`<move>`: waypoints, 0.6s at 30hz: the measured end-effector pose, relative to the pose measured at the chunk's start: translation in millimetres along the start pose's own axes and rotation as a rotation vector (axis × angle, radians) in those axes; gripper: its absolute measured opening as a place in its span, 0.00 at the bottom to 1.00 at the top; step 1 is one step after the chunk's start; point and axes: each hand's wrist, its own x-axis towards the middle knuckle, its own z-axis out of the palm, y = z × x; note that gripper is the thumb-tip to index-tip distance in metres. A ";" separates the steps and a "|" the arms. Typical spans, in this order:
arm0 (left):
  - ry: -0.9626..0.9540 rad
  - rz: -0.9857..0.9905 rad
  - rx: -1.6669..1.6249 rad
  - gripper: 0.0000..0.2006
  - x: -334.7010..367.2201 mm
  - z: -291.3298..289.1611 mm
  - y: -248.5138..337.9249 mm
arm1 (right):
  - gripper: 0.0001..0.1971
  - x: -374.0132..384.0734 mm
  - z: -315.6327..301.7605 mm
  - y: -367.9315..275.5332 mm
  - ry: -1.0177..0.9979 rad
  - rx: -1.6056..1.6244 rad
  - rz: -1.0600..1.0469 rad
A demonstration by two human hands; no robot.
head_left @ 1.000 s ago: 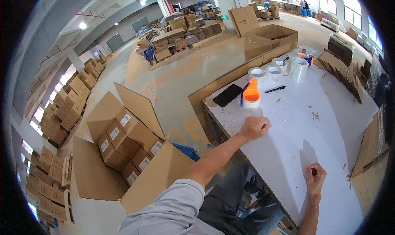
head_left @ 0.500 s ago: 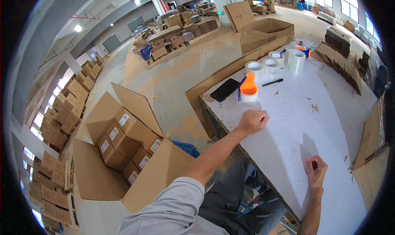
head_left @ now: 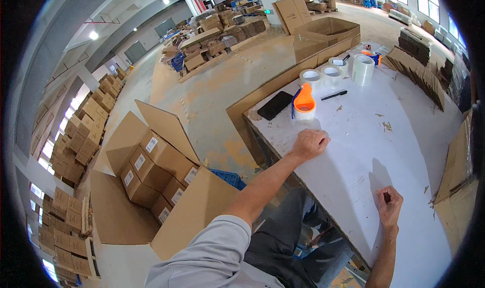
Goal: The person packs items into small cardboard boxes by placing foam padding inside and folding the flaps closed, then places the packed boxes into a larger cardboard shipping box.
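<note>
My left hand [head_left: 309, 144] rests on the white tabletop [head_left: 348, 151], its fingers curled into a loose fist with nothing seen in them. Nearest to it is an orange tape dispenser [head_left: 304, 102] holding a roll of clear tape. A black phone [head_left: 275, 105] lies to the left of the dispenser, and a black marker pen [head_left: 334, 95] to its right. Farther right and closer to me, my right hand [head_left: 389, 205] is also closed, its fingers rolled round a hollow that shows no object. Both hands are apart from the things on the table.
Several clear tape rolls [head_left: 362, 70] stand at the table's far end. Folded cardboard sheets [head_left: 413, 76] lean at the far right. On my left, an open carton [head_left: 118, 207] holds several smaller brown boxes [head_left: 151, 174]. A blue crate [head_left: 227, 178] sits behind it.
</note>
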 end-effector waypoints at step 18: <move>-0.010 -0.011 0.009 0.09 -2.1 3.0 -2.0 | 0.11 0.2 -0.9 4.4 -0.005 -0.036 -0.022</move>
